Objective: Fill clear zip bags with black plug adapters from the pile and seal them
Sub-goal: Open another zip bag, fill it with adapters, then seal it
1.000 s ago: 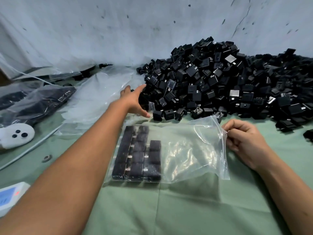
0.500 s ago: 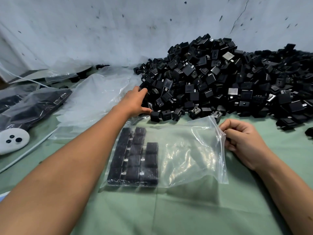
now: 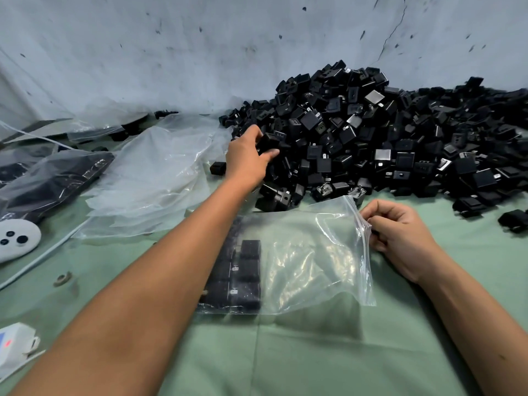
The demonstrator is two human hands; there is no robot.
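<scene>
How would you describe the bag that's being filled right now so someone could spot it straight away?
Start at the big pile of black plug adapters against the wall and come toward the camera onto the green cloth. The clear zip bag lies flat there, its mouth pinched by the right hand. Unlike the empty bags to its left, it holds neat rows of adapters at its closed end.

Adapter pile behind zip bag

The green cloth-covered tabletop carries a big pile of black plug adapters, a clear zip bag partly filled, loose empty clear plastic bags and a white round-buttoned device.
</scene>
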